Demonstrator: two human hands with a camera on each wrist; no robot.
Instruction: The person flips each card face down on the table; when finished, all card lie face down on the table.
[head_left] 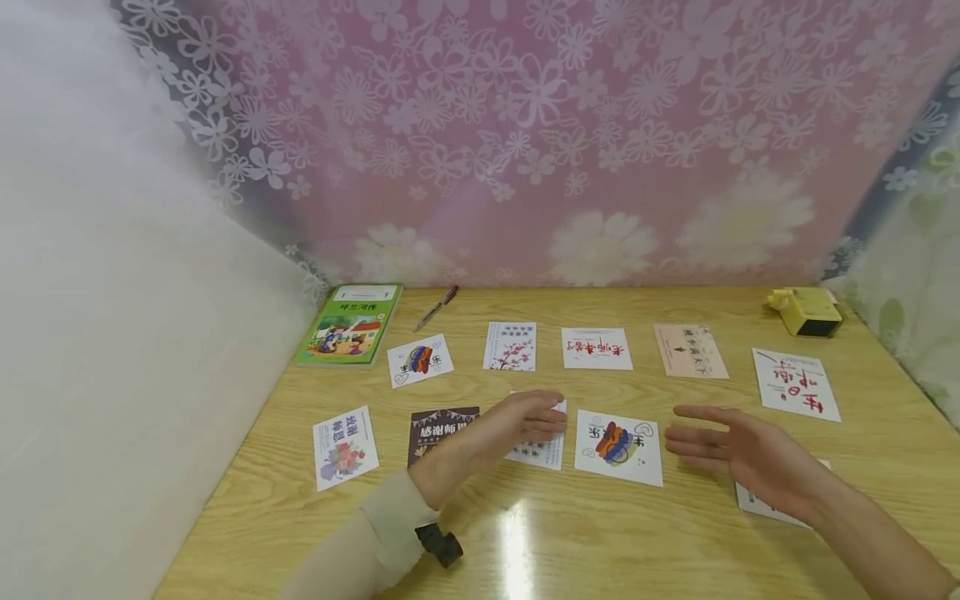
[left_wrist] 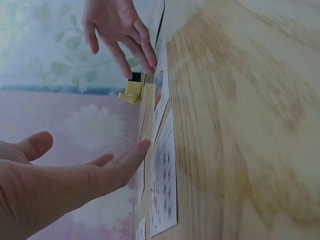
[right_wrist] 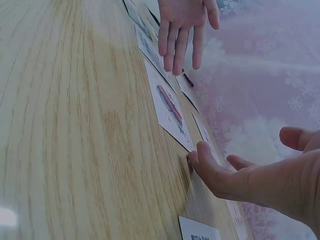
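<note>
A white card with a red, orange and blue drawing point(head_left: 619, 448) lies on the wooden table between my two hands. My left hand point(head_left: 517, 427) holds nothing and is extended over a white card with dark lettering point(head_left: 551, 454), partly hiding it. On the other side, my right hand point(head_left: 753, 458) faces it with fingers stretched out near the drawing card's right edge, also holding nothing. Under my right hand and wrist is another white card point(head_left: 765, 507), mostly covered. In the left wrist view, the left fingers point(left_wrist: 122, 162) appear beside the lettered card point(left_wrist: 164, 180).
Left of my left arm are a dark card point(head_left: 435, 421) and a flower card point(head_left: 345, 450). Several cards form a back row, including one with red lettering point(head_left: 597, 348). A green book point(head_left: 348, 329), a pen point(head_left: 435, 308) and a yellow object point(head_left: 806, 312) lie behind.
</note>
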